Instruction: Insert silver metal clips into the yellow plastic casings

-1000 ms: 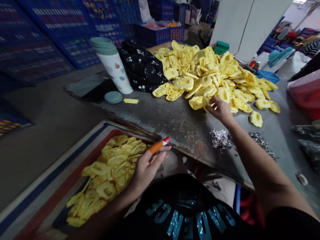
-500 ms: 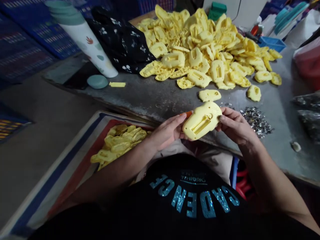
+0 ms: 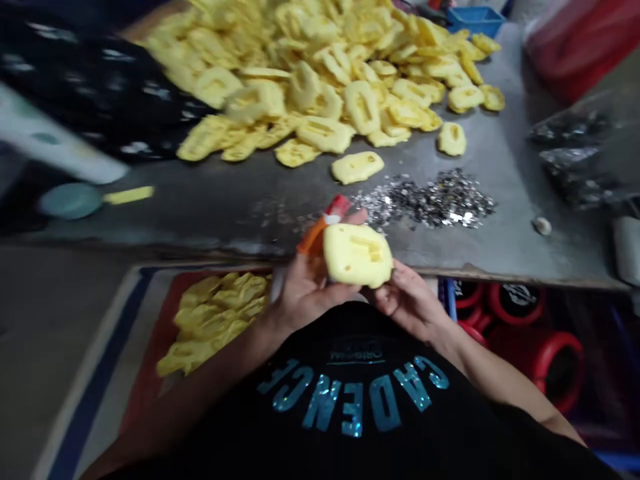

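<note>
My left hand [image 3: 305,290] and my right hand [image 3: 407,300] hold a pale yellow moulded plastic piece [image 3: 357,255] between them, above my chest. It has a rectangular recess and a rounded outline. The left hand also keeps an orange tool with a red end [image 3: 320,227] against the piece's far side; part of the tool is hidden behind the piece. A loose yellow piece [image 3: 357,167] lies on the grey metal table [image 3: 240,227] beyond my hands, in front of a large heap of similar yellow pieces [image 3: 310,87].
Silver scraps [image 3: 425,199] lie on the table near its front edge. Below it sits a tray of yellow pieces [image 3: 215,320]. At left are a black floral cloth [image 3: 100,100] and a teal lid [image 3: 70,200]. Bags of dark bits [image 3: 570,130] lie right; red rolls [image 3: 535,353] stand underneath.
The view has swung down and to the right, showing more of the silver scraps. My hands have drawn closer together and turned the yellow piece, holding it nearer my chest.
</note>
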The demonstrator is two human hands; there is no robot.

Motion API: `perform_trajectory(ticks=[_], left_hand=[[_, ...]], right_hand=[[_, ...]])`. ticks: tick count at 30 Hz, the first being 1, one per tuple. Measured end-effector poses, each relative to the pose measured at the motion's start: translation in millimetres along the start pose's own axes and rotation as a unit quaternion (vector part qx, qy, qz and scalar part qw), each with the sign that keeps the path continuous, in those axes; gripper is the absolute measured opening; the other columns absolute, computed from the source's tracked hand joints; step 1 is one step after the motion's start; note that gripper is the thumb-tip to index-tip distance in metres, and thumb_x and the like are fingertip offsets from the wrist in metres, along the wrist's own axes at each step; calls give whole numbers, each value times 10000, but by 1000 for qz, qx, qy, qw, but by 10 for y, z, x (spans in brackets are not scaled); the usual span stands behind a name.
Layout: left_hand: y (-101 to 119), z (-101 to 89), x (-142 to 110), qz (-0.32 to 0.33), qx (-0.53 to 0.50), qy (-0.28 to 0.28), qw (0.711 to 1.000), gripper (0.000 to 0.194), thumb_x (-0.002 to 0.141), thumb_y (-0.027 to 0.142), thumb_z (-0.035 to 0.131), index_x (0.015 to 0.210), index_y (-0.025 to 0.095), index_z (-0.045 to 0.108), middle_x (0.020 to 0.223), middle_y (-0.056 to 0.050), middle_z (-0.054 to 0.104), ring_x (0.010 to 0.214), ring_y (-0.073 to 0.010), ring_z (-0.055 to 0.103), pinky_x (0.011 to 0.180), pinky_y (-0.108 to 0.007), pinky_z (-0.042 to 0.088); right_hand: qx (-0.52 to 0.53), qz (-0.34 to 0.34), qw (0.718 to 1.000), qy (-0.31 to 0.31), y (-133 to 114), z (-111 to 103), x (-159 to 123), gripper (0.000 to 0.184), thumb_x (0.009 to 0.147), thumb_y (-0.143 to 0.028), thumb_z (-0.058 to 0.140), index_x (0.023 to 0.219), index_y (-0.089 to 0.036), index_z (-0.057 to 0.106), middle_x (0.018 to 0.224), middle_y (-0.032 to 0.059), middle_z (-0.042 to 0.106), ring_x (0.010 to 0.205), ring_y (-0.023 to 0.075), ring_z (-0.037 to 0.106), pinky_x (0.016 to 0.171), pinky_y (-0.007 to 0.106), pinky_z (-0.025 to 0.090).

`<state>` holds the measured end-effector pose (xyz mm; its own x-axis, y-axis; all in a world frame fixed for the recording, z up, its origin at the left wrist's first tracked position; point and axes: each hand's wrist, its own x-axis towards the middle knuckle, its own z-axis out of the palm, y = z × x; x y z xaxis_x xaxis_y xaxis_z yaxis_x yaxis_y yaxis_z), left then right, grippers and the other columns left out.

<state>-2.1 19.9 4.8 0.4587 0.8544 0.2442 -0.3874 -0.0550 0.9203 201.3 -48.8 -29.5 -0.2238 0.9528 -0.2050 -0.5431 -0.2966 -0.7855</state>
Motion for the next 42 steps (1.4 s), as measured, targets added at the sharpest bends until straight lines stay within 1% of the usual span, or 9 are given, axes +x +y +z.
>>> perform_trajectory(ticks=[5,9,12,14,17,22,27,34,42], left_hand=[[-49,37,76,-11,-11,18,1000,761,880,241,1047,1581,378,784,1775,-76,715,1535,-353,767,1210,-458,700],[-9,108,212,-63,-64,79,993,787,875,521,1051,1585,337,768,1544,-109,863,1402,-373,826,1119,-490,736],[55,89,277,-180,-93,94,975,895,852,671,974,1631,289,753,1368,-124,926,1298,-405,874,1008,-481,768],[74,56,286,-242,-114,94,959,833,847,684,930,1549,253,809,1279,-138,945,1207,-421,911,922,-473,787],[53,15,254,-323,-143,77,932,708,847,682,929,1411,257,875,1262,-151,947,1076,-421,941,821,-463,796],[-35,-7,128,-398,-152,48,904,715,855,724,946,1422,292,896,1358,-118,932,1118,-434,937,872,-453,800],[-80,-8,60,-434,-168,28,885,680,879,695,948,1430,300,896,1264,-122,950,1088,-416,944,889,-433,790],[-45,-11,95,-511,-183,20,840,784,830,804,909,1397,263,881,1286,-130,944,1024,-418,942,685,-387,754],[-2,42,103,-522,-166,46,835,793,928,799,841,1553,313,794,1326,-78,941,1074,-366,937,765,-372,766]], right_hand=[[40,5,999,10,-20,9,-96,642,858,-795,982,1121,-269,726,845,2,835,603,129,706,545,222,584],[-218,-95,970,43,-416,-377,-411,476,986,-634,943,1285,-289,806,1146,49,903,939,209,840,818,352,689],[-512,-230,781,275,-833,-932,-599,152,1098,-438,800,1164,-310,850,1129,48,870,1033,260,794,1002,486,671],[-640,-220,645,356,-1046,-1293,-610,134,1111,-371,730,1104,-310,849,1068,70,826,1054,303,759,1044,556,640],[-712,-175,573,367,-1189,-1618,-478,134,1082,-386,760,1143,-311,852,1086,104,819,1119,356,729,1100,621,589],[-743,-144,561,336,-1179,-1588,-283,133,1085,-363,705,1120,-291,811,1107,120,850,1129,372,721,1060,583,561],[-739,-155,598,269,-1122,-1448,-477,121,1071,-306,651,1049,-281,768,1051,92,815,1062,327,732,1008,501,579],[-693,-166,609,348,-1017,-1481,-817,114,1045,-287,661,1008,-294,768,1043,65,821,999,292,739,964,469,591],[-689,-187,606,350,-982,-1487,-595,87,1025,-366,805,1070,-297,831,1035,51,803,1006,292,700,977,483,538]])
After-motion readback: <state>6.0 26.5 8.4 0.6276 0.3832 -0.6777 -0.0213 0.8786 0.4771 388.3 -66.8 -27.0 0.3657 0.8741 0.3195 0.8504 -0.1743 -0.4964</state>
